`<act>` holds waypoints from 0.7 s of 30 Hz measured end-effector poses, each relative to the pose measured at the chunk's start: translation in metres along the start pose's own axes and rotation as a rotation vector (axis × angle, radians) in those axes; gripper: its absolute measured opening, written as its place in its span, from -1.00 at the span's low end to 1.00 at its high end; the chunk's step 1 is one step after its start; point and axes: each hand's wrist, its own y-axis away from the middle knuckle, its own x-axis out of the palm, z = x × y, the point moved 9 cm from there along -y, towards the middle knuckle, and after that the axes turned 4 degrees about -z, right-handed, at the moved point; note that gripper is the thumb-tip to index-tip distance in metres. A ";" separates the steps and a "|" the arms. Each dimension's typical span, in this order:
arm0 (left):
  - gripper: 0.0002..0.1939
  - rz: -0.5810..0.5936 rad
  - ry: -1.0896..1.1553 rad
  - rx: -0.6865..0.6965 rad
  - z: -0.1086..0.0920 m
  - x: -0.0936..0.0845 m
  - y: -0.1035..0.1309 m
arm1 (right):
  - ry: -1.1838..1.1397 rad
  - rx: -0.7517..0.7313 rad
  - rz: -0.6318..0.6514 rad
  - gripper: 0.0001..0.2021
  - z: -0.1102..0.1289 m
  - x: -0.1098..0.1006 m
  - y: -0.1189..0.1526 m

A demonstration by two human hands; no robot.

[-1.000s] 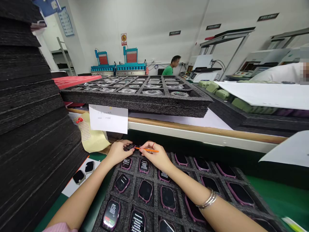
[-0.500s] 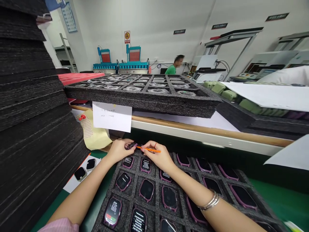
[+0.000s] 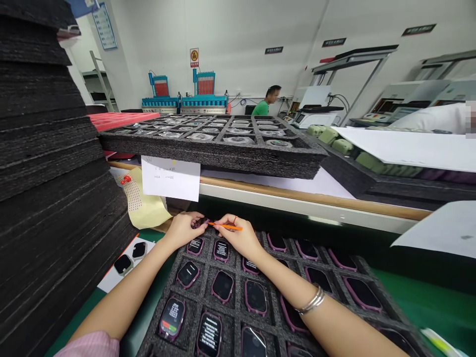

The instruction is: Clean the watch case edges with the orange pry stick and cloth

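Observation:
Over the far left corner of the black foam tray [image 3: 205,278], my left hand [image 3: 182,229] is closed on a purple-framed smartwatch [image 3: 202,222], mostly covered by the fingers. My right hand [image 3: 240,240] pinches a thin orange stick [image 3: 231,227], its tip pointing at the watch's side edge. Whether the tip touches the watch is hard to make out. Several purple smartwatches lie face up in the tray's compartments. Some screens show white text, such as the lit watch [image 3: 209,333] near the front; others are dark.
Stacked black foam trays [image 3: 52,198] rise at the left. Two watches [image 3: 124,265] lie on white paper beside them. A shelf ahead holds another foam tray [image 3: 208,156] of wrapped items; a yellow sheet [image 3: 147,203] hangs below. A person in green [image 3: 261,108] sits beyond; a white sleeve [image 3: 427,119] shows right.
The view has shifted slightly, so the tray and shelf sit a little further left. Both hands keep their holds on the watch and the orange stick.

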 end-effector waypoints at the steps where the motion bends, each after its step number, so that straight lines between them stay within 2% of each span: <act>1: -0.66 -0.008 -0.009 0.001 -0.004 -0.004 0.004 | -0.009 0.006 -0.005 -0.83 -0.001 -0.001 -0.001; 3: -0.59 -0.034 -0.049 -0.007 -0.013 -0.015 0.017 | -0.034 0.015 -0.028 -0.81 -0.003 -0.006 -0.002; 5: -0.61 -0.053 -0.116 -0.020 -0.023 -0.023 0.033 | -0.059 0.013 -0.058 -0.78 -0.001 -0.010 -0.002; 9: -0.73 -0.022 -0.221 -0.062 -0.038 -0.022 0.057 | -0.083 -0.021 -0.054 -0.68 0.012 -0.005 0.006; 14: -0.72 -0.032 -0.220 -0.092 -0.034 -0.016 0.056 | -0.024 -0.099 0.070 -0.75 0.028 0.015 0.023; 21: -0.72 -0.077 -0.095 -0.073 -0.021 -0.018 0.059 | 0.025 -0.154 0.172 -0.86 0.029 0.022 0.028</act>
